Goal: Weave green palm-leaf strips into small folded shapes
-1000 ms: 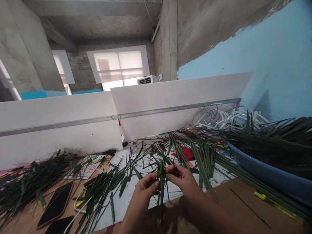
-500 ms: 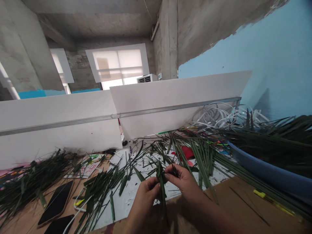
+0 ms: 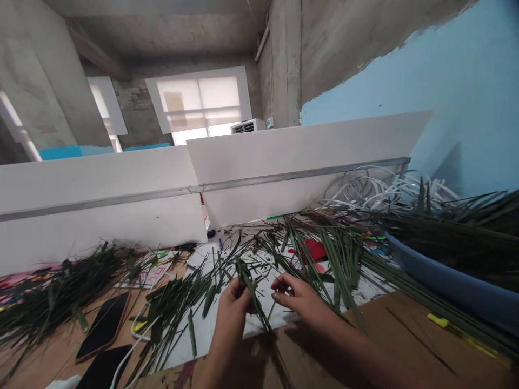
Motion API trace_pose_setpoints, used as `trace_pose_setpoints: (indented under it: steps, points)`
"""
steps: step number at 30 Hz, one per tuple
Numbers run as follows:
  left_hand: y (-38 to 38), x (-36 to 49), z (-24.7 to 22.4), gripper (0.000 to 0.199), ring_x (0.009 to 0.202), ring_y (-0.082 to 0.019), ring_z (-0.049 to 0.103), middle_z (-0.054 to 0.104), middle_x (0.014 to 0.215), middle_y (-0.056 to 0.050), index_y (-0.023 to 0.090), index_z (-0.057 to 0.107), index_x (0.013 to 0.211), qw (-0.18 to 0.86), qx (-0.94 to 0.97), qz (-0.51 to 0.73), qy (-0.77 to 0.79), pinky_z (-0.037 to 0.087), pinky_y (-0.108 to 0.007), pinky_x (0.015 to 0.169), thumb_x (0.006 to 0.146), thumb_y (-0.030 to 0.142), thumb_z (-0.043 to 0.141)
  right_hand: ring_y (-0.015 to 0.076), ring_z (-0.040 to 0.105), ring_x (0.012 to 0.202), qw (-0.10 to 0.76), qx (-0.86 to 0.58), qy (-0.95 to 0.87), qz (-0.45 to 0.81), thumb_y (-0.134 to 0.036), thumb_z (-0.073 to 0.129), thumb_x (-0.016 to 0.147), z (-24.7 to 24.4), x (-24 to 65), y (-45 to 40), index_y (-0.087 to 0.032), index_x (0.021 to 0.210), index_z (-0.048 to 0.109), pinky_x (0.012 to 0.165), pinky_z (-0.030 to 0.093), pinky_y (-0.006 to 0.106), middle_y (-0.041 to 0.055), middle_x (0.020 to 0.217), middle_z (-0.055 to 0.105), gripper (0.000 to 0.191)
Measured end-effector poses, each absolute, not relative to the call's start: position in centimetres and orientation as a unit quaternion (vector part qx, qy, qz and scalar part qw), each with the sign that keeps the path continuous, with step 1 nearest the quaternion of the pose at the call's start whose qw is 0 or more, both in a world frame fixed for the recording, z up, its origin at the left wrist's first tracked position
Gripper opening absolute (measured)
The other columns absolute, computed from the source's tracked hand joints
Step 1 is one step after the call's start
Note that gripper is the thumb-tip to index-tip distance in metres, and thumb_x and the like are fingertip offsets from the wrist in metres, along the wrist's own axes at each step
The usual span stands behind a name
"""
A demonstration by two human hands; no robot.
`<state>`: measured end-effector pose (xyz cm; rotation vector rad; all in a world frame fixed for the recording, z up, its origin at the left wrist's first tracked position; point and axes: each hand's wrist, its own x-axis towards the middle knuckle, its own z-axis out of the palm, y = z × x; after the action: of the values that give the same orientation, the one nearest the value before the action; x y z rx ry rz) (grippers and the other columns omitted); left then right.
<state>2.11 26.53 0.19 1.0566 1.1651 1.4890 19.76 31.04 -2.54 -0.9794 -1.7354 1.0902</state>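
Low in the middle of the head view, my left hand [image 3: 235,302] is closed around a folded green leaf piece [image 3: 245,274]. Its top is bunched into a knot-like shape, and long narrow leaf tails hang down towards me, past the table edge. To the right of it, apart from the leaf piece, my right hand [image 3: 295,293] has its fingers loosely curled with a gap between thumb and fingertips. I see nothing in it. Beneath both hands lies a white sheet [image 3: 178,346] strewn with leaf scraps.
Piles of cut leaves [image 3: 77,281] lie on the left, near two dark phones [image 3: 104,327] and a white cable. On the right are a blue basin [image 3: 438,275] of long leaves, a yellow cutter [image 3: 462,337] and coiled white strips [image 3: 365,189]. A white partition [image 3: 308,151] stands behind.
My right hand has let go of the leaf piece and drawn slightly away to the right. My left hand has moved left with the piece, which now tilts to the upper left.
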Motion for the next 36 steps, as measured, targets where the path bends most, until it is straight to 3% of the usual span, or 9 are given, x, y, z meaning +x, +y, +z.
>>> trace_pose_setpoints:
  steps: [2,6,10,16,26,36]
  points:
    - [26.9,1.2,0.3,0.041,0.051,-0.01,0.047,0.052,0.058,0.006,0.017,0.062,0.068,0.476,0.393,0.628,0.473,0.042,-0.022,0.052,0.058,0.048,0.086,0.0228,0.058,0.082,0.365,-0.439,-0.751,0.331,-0.019,0.066,0.073,-3.0,20.1,31.4,-0.019,0.084,0.067,0.072,0.041,0.032,0.0036,0.086,0.065,0.01]
    - [27.3,0.8,-0.4,0.043,0.049,-0.008,0.042,0.051,0.057,0.007,0.017,0.062,0.068,0.484,0.364,0.643,0.468,0.037,-0.021,0.05,0.052,0.046,0.089,0.0307,0.058,0.107,0.348,-0.427,-0.802,0.232,-0.015,0.068,0.071,-2.9,20.3,31.1,-0.022,0.106,0.071,0.09,0.04,0.039,0.0083,0.111,0.068,0.035]
    - [27.1,2.1,-1.1,0.037,0.052,-0.008,0.043,0.053,0.059,0.006,0.016,0.065,0.069,0.485,0.373,0.643,0.46,0.037,-0.021,0.052,0.057,0.043,0.087,0.0285,0.062,0.101,0.407,-0.334,-0.762,0.376,-0.037,0.06,0.09,-1.8,19.6,29.9,-0.023,0.103,0.074,0.089,0.044,0.038,0.0085,0.105,0.071,0.023]
    - [26.5,3.5,-1.0,0.023,0.061,-0.014,0.054,0.061,0.063,0.001,0.017,0.064,0.066,0.488,0.403,0.629,0.452,0.043,-0.025,0.06,0.057,0.026,0.082,0.0237,0.061,0.078,0.41,-0.284,-0.655,0.568,-0.043,0.07,0.081,-2.2,18.3,28.8,-0.018,0.08,0.071,0.072,0.043,0.032,0.0037,0.078,0.07,0.025]
    - [26.0,3.8,-0.5,0.024,0.052,-0.009,0.044,0.053,0.058,0.004,0.018,0.06,0.062,0.484,0.385,0.63,0.47,0.036,-0.021,0.052,0.06,0.029,0.081,0.0179,0.054,0.066,0.407,-0.306,-0.621,0.596,-0.038,0.074,0.073,-2.0,18.1,28.4,-0.018,0.071,0.064,0.062,0.039,0.027,0.0005,0.067,0.064,0.022]
    - [25.5,3.9,-0.6,0.04,0.058,-0.015,0.058,0.064,0.068,0.002,0.022,0.066,0.096,0.628,0.245,0.59,0.444,0.041,-0.024,0.053,0.061,0.029,0.084,0.0163,0.052,0.067,0.392,-0.264,-0.601,0.645,-0.026,0.066,0.075,-3.0,18.0,28.5,-0.021,0.072,0.06,0.064,0.039,0.027,-0.002,0.069,0.058,0.008]
